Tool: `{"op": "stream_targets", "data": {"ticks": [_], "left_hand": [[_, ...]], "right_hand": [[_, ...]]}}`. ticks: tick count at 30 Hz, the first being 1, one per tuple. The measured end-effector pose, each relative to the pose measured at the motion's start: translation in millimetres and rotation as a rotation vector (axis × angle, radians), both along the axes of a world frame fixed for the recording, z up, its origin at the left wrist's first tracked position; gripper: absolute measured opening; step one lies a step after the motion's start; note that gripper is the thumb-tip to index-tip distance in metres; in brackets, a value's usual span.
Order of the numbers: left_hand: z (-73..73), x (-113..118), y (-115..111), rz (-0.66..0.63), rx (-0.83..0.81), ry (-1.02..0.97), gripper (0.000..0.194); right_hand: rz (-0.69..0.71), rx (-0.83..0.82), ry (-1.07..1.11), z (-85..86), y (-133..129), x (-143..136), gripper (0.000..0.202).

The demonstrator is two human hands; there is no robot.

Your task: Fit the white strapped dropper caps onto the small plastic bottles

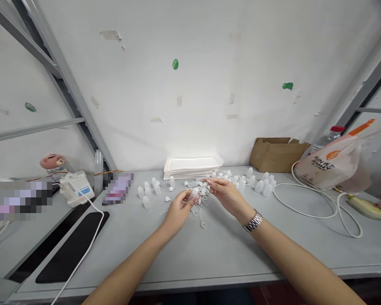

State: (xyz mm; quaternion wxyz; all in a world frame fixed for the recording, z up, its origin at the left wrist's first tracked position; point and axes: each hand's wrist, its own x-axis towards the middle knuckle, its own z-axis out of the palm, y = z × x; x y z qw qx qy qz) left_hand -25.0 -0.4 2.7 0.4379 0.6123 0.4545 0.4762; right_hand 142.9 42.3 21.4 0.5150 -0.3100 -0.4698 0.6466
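My left hand (181, 208) is closed around a small translucent bottle (194, 193) over the middle of the grey table. Just right of it, my right hand (222, 190) has its thumb and fingers pinched together at the edge of the cap pile; what they hold is too small to make out. White caps with looped straps (203, 225) lie beneath and between both hands. Several small bottles (146, 202) stand to the left, and more bottles (267, 190) stand to the right behind my right hand.
Stacked white trays (193, 163) rest against the wall, with a cardboard box (277, 156) and a plastic bag (332, 163) to the right. A white cable (305, 216) loops over the right side. At left are a phone (118, 188), a black mat (71, 250) and a power adapter (77, 186).
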Motion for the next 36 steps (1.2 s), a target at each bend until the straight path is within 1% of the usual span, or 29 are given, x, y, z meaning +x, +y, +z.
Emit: {"op": "stream_targets", "data": {"ticks": [3, 11, 16, 21, 24, 28, 31, 33, 36], "left_hand": [[2.0, -1.2, 0.6, 0.009, -0.003, -0.008, 0.031], [2.7, -1.2, -0.7, -0.006, -0.011, -0.001, 0.028], [4.6, -0.9, -1.7, 0.001, -0.007, 0.015, 0.027], [3.3, -0.8, -1.4, 0.012, -0.003, 0.014, 0.028], [1.6, -1.7, 0.3, 0.044, -0.006, 0.018, 0.030], [0.8, -3.2, 1.9, 0.074, 0.001, 0.037, 0.031], [1.9, -2.6, 0.7, 0.070, 0.000, 0.048, 0.031], [2.8, -1.1, -1.0, 0.034, -0.003, 0.051, 0.030], [4.5, 1.6, -4.0, -0.062, -0.010, 0.053, 0.028]], "right_hand": [[-0.007, 0.051, -0.020, 0.1, 0.3, -0.4, 0.018], [-0.095, 0.170, -0.097, 0.3, -1.0, -2.3, 0.014], [-0.135, 0.201, -0.128, -0.5, -0.2, -1.7, 0.013], [-0.167, 0.199, -0.140, -1.1, 0.6, -1.5, 0.012], [-0.139, 0.148, -0.106, 0.2, 0.8, -0.3, 0.013], [0.014, -0.019, 0.015, 1.7, 1.9, 3.3, 0.015], [0.056, -0.115, 0.079, 1.0, 3.3, 4.6, 0.014], [0.054, -0.174, 0.119, 0.1, 3.9, 3.9, 0.013], [0.071, -0.242, 0.154, -1.0, 4.1, 1.8, 0.015]]}}
